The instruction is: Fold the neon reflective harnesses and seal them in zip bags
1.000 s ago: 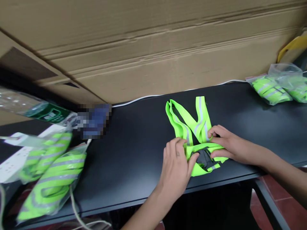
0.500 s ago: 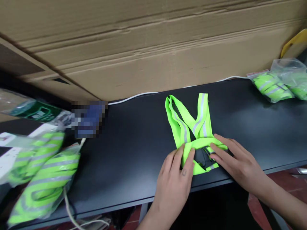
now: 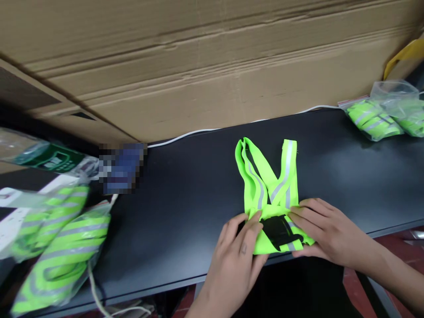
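A neon-green reflective vest [image 3: 265, 190] of elastic straps with silver stripes lies on the dark table, its two shoulder straps stretched away from me. Its waist part is gathered near the table's front edge, around a black patch [image 3: 276, 230]. My left hand [image 3: 236, 251] grips the gathered part at its left side, fingers on top and thumb below. On the right side, my right hand [image 3: 326, 232] pinches the same bundle, fingers over the fabric and thumb at its lower edge.
Bagged green reflective straps [image 3: 66, 251] lie at the left, beside a white power strip [image 3: 9, 229] and a blurred blue item [image 3: 124, 168]. More bagged straps [image 3: 374, 119] sit at the back right. A white cable [image 3: 185, 134] runs along the cardboard wall [image 3: 215, 92].
The vest has come slightly towards me and to the right. Its waist part is now flatter and more tightly gathered, with the black patch lying over the gap, and my right thumb is under the lower edge.
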`<action>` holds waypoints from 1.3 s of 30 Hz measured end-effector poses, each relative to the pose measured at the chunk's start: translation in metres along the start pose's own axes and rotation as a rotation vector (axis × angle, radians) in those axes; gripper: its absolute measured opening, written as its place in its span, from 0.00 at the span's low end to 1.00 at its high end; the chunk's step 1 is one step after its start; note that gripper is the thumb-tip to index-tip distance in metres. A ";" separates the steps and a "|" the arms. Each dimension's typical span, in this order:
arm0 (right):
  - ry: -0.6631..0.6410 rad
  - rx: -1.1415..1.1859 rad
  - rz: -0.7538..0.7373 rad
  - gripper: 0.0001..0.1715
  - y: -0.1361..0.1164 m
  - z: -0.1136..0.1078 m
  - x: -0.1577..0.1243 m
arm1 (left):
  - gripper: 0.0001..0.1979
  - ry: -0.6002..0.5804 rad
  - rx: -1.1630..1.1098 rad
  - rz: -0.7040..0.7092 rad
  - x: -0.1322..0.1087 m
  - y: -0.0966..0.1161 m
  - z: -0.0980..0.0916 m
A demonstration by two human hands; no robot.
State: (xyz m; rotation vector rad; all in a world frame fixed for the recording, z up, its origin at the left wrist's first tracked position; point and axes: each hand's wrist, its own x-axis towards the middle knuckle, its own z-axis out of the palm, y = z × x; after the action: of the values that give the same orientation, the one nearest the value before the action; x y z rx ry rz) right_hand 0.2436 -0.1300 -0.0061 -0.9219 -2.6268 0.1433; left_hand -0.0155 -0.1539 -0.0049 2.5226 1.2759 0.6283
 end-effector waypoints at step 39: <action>0.181 -0.038 0.176 0.13 0.045 0.001 0.048 | 0.12 -0.046 -0.042 0.013 0.090 -0.056 0.007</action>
State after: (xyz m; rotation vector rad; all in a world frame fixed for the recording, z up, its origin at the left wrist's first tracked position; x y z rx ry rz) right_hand 0.2345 -0.0652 -0.0023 -1.1231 -2.3893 0.0511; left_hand -0.0040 -0.0486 -0.0097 2.4982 1.2194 0.5900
